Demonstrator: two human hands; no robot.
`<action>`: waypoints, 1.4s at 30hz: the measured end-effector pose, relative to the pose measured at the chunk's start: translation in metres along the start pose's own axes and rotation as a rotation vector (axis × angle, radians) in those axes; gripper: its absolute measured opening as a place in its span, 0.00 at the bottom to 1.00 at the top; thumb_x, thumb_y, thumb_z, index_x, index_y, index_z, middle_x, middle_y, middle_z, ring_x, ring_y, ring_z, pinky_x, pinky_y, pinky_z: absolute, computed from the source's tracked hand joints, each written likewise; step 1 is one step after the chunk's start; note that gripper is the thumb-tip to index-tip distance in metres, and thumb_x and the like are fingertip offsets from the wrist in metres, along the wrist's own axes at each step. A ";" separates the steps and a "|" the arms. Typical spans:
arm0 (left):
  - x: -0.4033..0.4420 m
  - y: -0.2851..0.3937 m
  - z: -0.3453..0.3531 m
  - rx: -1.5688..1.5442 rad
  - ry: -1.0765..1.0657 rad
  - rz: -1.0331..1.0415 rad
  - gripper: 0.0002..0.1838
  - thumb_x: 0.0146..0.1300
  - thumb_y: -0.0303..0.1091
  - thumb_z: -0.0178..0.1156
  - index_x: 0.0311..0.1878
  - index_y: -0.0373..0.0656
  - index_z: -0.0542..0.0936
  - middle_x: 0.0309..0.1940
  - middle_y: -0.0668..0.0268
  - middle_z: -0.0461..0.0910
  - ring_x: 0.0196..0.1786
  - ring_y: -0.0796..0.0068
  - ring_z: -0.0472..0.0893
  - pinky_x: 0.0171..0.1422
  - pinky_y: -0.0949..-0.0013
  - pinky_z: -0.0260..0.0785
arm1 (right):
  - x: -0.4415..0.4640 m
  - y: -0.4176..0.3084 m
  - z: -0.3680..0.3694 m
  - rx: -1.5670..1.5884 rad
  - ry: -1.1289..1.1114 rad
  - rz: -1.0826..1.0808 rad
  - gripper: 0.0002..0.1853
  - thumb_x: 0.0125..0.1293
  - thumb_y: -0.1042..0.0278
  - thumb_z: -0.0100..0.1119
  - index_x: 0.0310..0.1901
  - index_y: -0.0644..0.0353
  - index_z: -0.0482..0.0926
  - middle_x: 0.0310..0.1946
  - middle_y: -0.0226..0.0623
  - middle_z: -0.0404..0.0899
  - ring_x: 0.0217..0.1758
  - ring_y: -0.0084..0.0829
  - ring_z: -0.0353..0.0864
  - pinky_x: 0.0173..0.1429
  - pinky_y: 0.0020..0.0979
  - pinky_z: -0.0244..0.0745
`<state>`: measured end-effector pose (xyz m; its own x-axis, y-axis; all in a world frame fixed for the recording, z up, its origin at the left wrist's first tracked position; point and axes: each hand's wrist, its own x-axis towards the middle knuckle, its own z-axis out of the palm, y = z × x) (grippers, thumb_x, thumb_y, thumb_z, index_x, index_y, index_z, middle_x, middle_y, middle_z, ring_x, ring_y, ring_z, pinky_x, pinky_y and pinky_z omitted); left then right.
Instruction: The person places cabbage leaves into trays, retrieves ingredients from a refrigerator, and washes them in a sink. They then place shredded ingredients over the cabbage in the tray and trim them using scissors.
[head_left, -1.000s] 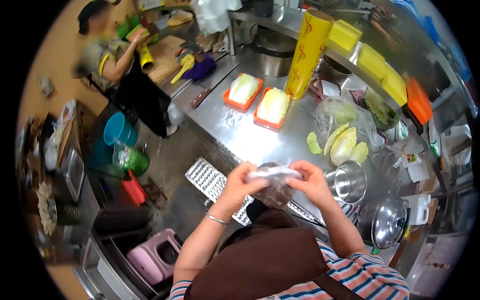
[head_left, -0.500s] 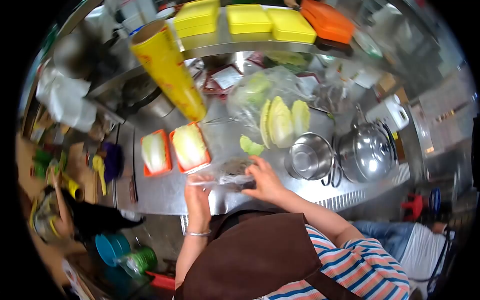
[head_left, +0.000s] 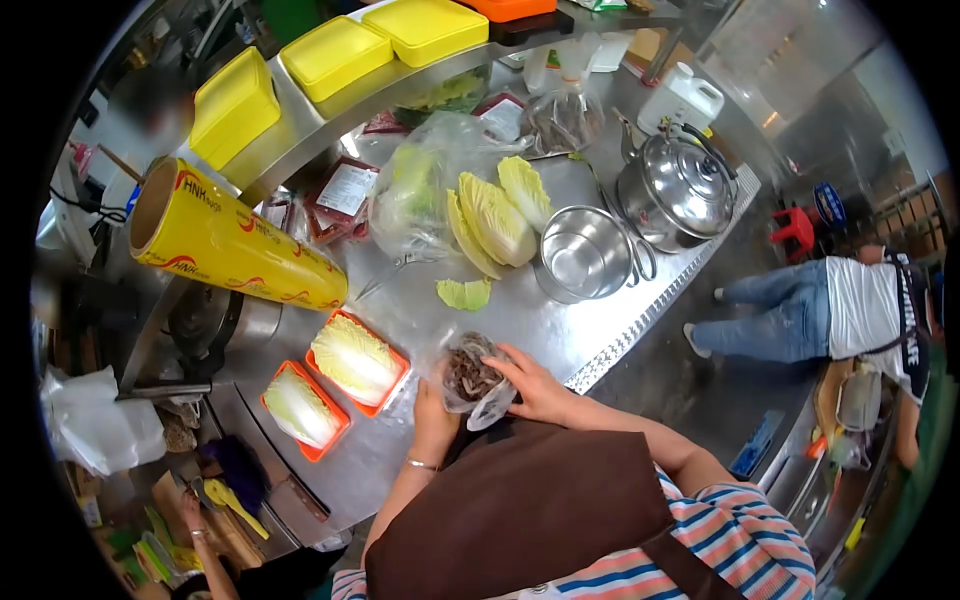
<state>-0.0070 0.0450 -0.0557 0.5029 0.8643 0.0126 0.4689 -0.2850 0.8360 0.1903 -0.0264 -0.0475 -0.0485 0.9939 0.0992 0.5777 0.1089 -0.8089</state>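
A see-through plastic bag of brown, shredded-looking pieces is held between my two hands, close to the apron. My left hand grips its left side, fingers partly hidden by the plastic. On the other side, my right hand has its fingers curled over the bag's edge. Left of my hands, two orange trays hold pale cabbage pieces: a nearer tray and a farther tray. Beyond the bag lies a torn cabbage leaf, with larger cabbage leaves behind it.
A steel pot and a kettle stand at the right. A yellow film roll slants across the left. Yellow boxes line the shelf above. A cleaver lies lower left. One person stands right; another person's hand is lower left.
My view has turned, so the counter now slants up to the right. The bag has come upright enough to show its brown contents, with both hands still on it.
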 end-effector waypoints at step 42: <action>0.238 0.224 -0.018 -0.450 -0.084 0.235 0.13 0.70 0.38 0.54 0.48 0.39 0.79 0.29 0.75 0.75 0.27 0.87 0.69 0.33 0.81 0.62 | 0.086 -0.024 -0.283 -0.187 0.570 -0.047 0.10 0.68 0.68 0.51 0.38 0.67 0.78 0.29 0.37 0.75 0.33 0.31 0.75 0.40 0.30 0.71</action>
<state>0.2045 0.1947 0.1441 0.6227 0.7567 0.1994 -0.0128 -0.2449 0.9695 0.4025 0.0515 0.1442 0.3371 0.8160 0.4696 0.7215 0.0965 -0.6857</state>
